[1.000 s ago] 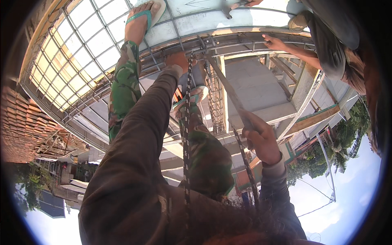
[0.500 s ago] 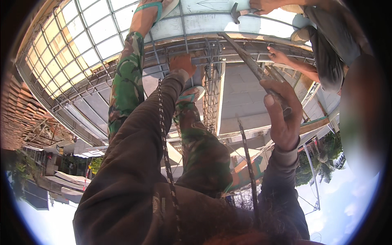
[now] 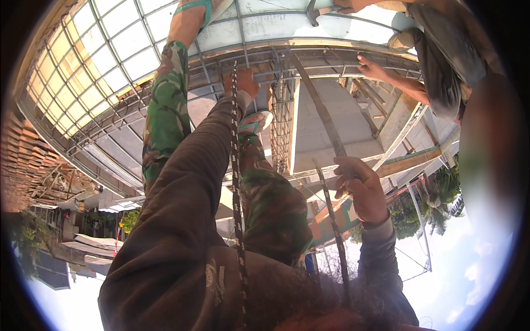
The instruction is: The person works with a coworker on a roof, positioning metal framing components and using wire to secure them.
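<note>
My right hand (image 3: 361, 187) is closed around the lower end of a long metal bar (image 3: 319, 102). That bar slants up and left, and its far end is among the steel rods at the top of a rebar cage (image 3: 283, 110). Left of the cage, my left hand (image 3: 242, 84) is curled over the rebar (image 3: 264, 75) near its junction, its fingertips partly hidden. My sandalled foot (image 3: 255, 121) shows just below it, and my other leg (image 3: 170, 105), in camouflage trousers, reaches up to the left.
Across the top left, a rebar grid (image 3: 105, 49) lies over pale panels. At upper right another person crouches, one hand (image 3: 372, 69) stretched toward the rebar, the other holding a hammer (image 3: 316, 13). Dark speckled cords (image 3: 237, 182) hang before me. Below the bars is a grey block wall (image 3: 331, 116).
My right hand has come down and left, nearer to me, swinging the metal bar steeper. My left hand stays at the rebar. The other person's hammer has shifted slightly up and left.
</note>
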